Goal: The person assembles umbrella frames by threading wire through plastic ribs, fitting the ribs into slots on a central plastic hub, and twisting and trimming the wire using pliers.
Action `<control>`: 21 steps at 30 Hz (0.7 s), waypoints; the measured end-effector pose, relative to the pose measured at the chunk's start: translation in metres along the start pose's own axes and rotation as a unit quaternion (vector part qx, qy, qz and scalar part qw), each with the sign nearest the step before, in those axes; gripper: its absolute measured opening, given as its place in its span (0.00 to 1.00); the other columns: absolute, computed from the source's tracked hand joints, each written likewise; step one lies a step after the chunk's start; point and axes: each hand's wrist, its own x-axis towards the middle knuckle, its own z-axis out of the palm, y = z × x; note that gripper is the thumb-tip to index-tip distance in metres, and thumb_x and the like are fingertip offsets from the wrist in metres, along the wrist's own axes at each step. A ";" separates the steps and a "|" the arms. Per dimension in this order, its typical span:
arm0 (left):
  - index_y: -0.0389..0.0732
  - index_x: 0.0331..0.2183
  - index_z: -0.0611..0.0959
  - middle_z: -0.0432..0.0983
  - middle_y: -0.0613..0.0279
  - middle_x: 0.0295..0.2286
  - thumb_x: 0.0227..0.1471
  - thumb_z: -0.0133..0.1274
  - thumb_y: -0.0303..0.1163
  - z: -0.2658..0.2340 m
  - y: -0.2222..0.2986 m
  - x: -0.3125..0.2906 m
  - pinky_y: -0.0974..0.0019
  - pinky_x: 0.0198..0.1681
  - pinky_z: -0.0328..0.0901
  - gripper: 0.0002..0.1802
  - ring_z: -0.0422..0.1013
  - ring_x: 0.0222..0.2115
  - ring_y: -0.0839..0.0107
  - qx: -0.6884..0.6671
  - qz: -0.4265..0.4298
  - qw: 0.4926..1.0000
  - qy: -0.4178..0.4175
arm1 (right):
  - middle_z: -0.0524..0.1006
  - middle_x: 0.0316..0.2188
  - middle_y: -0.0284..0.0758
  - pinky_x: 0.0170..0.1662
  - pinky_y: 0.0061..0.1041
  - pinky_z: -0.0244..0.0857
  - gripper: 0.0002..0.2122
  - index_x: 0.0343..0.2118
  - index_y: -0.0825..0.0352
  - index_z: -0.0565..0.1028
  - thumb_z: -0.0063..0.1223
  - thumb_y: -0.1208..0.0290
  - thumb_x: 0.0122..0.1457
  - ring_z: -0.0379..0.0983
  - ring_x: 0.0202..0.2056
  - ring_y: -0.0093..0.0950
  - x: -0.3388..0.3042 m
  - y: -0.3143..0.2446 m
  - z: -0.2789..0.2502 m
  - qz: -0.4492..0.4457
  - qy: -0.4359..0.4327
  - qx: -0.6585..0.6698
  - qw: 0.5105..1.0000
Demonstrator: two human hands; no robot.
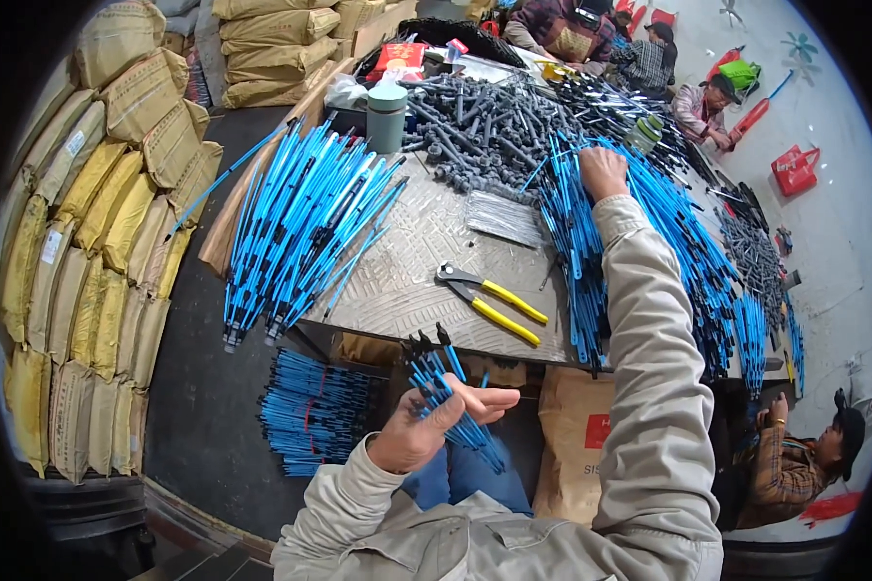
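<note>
Beige jacket sleeves, blue jeans

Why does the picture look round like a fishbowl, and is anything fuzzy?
In the head view, the fisheye lens bends straight lines near the rim, so the stacked sacks curve and the corners go black; the light is even and soft with no harsh glare on the metal table; the left hand holding blue rods looks slightly soft, while the right hand on the blue pile looks fairly sharp.

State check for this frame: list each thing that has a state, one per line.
left hand: closed around a small bunch of blue rods
right hand: reaching out, resting on the blue rod pile
pliers: lying on the table, jaws slightly open
green flask: upright, lid on
</note>
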 end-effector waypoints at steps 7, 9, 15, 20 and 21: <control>0.37 0.31 0.74 0.67 0.65 0.16 0.57 0.44 0.38 -0.018 -0.008 -0.006 0.72 0.23 0.61 0.13 0.63 0.16 0.78 0.007 -0.085 0.995 0.051 | 0.77 0.29 0.42 0.33 0.37 0.67 0.06 0.26 0.65 0.75 0.49 0.68 0.52 0.74 0.32 0.41 -0.057 0.026 -0.090 0.070 0.013 0.114 0.991; 0.37 0.31 0.75 0.62 0.69 0.13 0.56 0.46 0.38 -0.012 -0.013 -0.009 0.75 0.18 0.54 0.13 0.56 0.13 0.83 0.025 -0.088 0.994 0.067 | 0.77 0.27 0.42 0.32 0.36 0.66 0.07 0.26 0.65 0.75 0.49 0.68 0.53 0.74 0.30 0.41 -0.095 0.041 -0.103 0.045 0.059 0.158 0.985; 0.36 0.33 0.76 0.61 0.72 0.12 0.55 0.49 0.36 0.014 -0.019 -0.009 0.76 0.17 0.53 0.12 0.55 0.12 0.84 0.024 -0.085 0.992 0.085 | 0.74 0.21 0.39 0.27 0.29 0.62 0.13 0.26 0.69 0.69 0.50 0.62 0.56 0.69 0.21 0.36 -0.173 0.052 -0.086 0.071 0.163 0.427 0.887; 0.36 0.33 0.77 0.62 0.72 0.12 0.54 0.49 0.34 0.031 -0.030 -0.018 0.76 0.17 0.52 0.10 0.55 0.13 0.84 0.014 -0.084 0.993 0.087 | 0.76 0.28 0.38 0.28 0.29 0.62 0.06 0.31 0.66 0.72 0.45 0.70 0.57 0.72 0.28 0.27 -0.091 0.066 -0.049 0.062 0.138 0.488 0.860; 0.36 0.33 0.78 0.62 0.71 0.12 0.54 0.49 0.33 0.030 -0.025 -0.031 0.76 0.17 0.52 0.10 0.56 0.13 0.83 0.019 -0.069 0.991 0.112 | 0.75 0.32 0.38 0.31 0.28 0.63 0.08 0.33 0.65 0.73 0.42 0.68 0.58 0.71 0.32 0.28 -0.081 0.072 -0.050 0.001 0.186 0.477 0.859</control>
